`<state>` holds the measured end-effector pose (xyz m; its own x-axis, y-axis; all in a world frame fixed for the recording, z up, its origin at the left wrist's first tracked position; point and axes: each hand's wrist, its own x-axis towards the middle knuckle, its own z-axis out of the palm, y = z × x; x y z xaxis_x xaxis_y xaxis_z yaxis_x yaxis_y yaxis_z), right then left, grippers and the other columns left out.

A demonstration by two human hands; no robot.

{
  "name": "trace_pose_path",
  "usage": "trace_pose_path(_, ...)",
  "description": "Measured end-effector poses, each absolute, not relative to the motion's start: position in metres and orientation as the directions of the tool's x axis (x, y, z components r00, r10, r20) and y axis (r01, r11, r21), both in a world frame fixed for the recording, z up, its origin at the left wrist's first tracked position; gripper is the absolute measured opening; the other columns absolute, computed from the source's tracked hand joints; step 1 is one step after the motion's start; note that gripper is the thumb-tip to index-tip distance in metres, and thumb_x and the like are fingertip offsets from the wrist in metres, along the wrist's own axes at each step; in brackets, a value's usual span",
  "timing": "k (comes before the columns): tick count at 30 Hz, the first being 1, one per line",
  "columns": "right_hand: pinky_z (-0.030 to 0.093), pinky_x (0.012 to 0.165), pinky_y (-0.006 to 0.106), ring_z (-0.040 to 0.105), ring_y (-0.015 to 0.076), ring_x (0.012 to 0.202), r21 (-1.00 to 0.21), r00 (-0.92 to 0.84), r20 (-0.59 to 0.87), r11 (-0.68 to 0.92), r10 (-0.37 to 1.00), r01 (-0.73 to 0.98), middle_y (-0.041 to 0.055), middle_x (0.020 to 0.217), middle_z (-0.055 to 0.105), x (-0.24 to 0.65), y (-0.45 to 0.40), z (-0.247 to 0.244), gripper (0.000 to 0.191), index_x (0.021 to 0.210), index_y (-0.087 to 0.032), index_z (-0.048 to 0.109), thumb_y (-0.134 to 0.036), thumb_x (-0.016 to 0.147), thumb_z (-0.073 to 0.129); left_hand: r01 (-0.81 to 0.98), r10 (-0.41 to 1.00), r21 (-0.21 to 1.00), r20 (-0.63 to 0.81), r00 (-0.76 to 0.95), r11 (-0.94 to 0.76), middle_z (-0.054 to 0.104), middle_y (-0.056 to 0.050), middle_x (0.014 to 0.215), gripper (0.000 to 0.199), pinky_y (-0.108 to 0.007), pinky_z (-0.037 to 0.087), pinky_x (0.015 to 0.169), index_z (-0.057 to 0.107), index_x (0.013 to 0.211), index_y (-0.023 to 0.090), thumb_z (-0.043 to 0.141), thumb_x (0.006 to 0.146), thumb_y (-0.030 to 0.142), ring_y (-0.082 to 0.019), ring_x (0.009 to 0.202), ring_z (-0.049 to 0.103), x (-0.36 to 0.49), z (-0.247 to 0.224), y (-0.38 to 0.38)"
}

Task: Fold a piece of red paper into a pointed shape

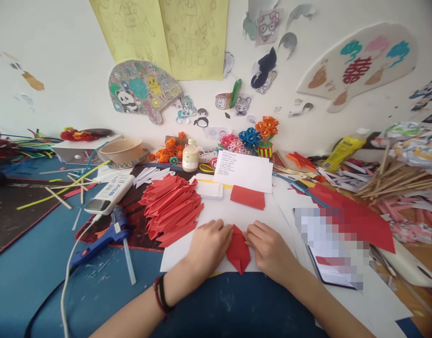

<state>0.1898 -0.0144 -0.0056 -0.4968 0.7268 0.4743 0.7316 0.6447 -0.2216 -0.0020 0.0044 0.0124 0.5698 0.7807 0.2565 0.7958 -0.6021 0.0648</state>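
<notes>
A folded red paper piece (238,253) with pointed ends lies on white paper in front of me, between my two hands. My left hand (212,239) pinches its upper left edge, fingers curled together. On the other side, my right hand (265,241) grips the right edge between thumb and fingers. Just left of my left hand is a dense stack of folded red paper pieces (171,206). Beyond my hands lie a red paper rectangle (248,197) and a white card with handwriting (242,171).
On the left are a blue glue gun (99,239) with its cord and a white power bank (110,195). A tablet (330,249), partly blurred, lies at right beside red sheets (356,216). A cream bottle (191,157) and paper flowers (251,138) stand along the wall.
</notes>
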Motion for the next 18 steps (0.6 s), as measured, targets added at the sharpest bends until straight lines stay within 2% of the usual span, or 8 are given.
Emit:
trace_pose_path(3, 0.038, 0.06, 0.031, 0.043, 0.0179, 0.068, -0.276, -0.45, 0.497, 0.627, 0.742, 0.729, 0.0048, 0.069, 0.05, 0.188, -0.015, -0.005, 0.03, 0.068, -0.018, 0.052, -0.005, 0.09, 0.037, 0.857, 0.843, 0.153, 0.33, 0.425, -0.492, 0.057, -0.004, 0.076, 0.029, -0.029, 0.038, 0.063, 0.053, 0.074, 0.018, 0.041, 0.097, 0.031, -0.018, 0.073, 0.054, 0.0, 0.012, 0.008)
trace_pose_path(7, 0.042, 0.061, 0.03, 0.048, 0.0171, 0.068, -0.455, -0.314, 0.489, 0.545, 0.814, 0.704, 0.0031, 0.068, 0.052, 0.187, -0.012, -0.004, 0.028, 0.066, -0.019, 0.052, -0.018, 0.094, 0.045, 0.795, 0.851, 0.319, 0.294, 0.435, -0.516, 0.059, -0.003, 0.078, 0.023, -0.031, 0.037, 0.07, 0.055, 0.075, 0.017, 0.049, 0.093, 0.03, -0.018, 0.077, 0.054, 0.003, 0.012, 0.011)
trace_pose_path(9, 0.045, 0.063, 0.03, 0.052, 0.0169, 0.069, -0.566, -0.221, 0.467, 0.481, 0.856, 0.669, 0.0029, 0.071, 0.055, 0.187, -0.009, -0.001, 0.024, 0.072, -0.019, 0.058, -0.026, 0.093, 0.05, 0.748, 0.858, 0.42, 0.256, 0.445, -0.513, 0.06, -0.002, 0.08, 0.02, -0.03, 0.036, 0.07, 0.056, 0.074, 0.017, 0.052, 0.091, 0.027, -0.017, 0.077, 0.054, 0.004, 0.012, 0.013)
trace_pose_path(12, 0.046, 0.061, 0.029, 0.054, 0.016, 0.067, -0.696, -0.18, 0.368, 0.399, 0.912, 0.597, 0.0025, 0.075, 0.061, 0.188, -0.006, 0.005, 0.018, 0.087, -0.02, 0.067, -0.037, 0.088, 0.06, 0.668, 0.848, 0.531, 0.232, 0.476, -0.521, 0.061, 0.0, 0.079, 0.016, -0.029, 0.035, 0.071, 0.058, 0.074, 0.017, 0.056, 0.088, 0.025, -0.016, 0.078, 0.054, 0.003, 0.015, 0.016)
trace_pose_path(15, 0.045, 0.058, 0.028, 0.054, 0.015, 0.061, -0.795, -0.229, 0.242, 0.328, 0.943, 0.51, 0.0021, 0.07, 0.064, 0.192, -0.005, 0.012, 0.026, 0.077, -0.019, 0.07, -0.043, 0.085, 0.062, 0.622, 0.835, 0.571, 0.25, 0.491, -0.536, 0.062, 0.001, 0.077, 0.018, -0.03, 0.035, 0.075, 0.061, 0.073, 0.018, 0.058, 0.088, 0.026, -0.015, 0.079, 0.054, 0.002, 0.022, 0.017)
trace_pose_path(18, 0.045, 0.055, 0.028, 0.055, 0.0146, 0.057, -0.905, -0.178, 0.128, 0.189, 0.976, 0.382, 0.002, 0.064, 0.064, 0.197, -0.006, 0.017, 0.032, 0.072, -0.018, 0.068, -0.046, 0.084, 0.061, 0.612, 0.839, 0.586, 0.262, 0.476, -0.53, 0.065, 0.0, 0.082, 0.022, -0.031, 0.034, 0.077, 0.064, 0.077, 0.019, 0.053, 0.092, 0.032, -0.016, 0.081, 0.054, -0.002, 0.033, 0.017)
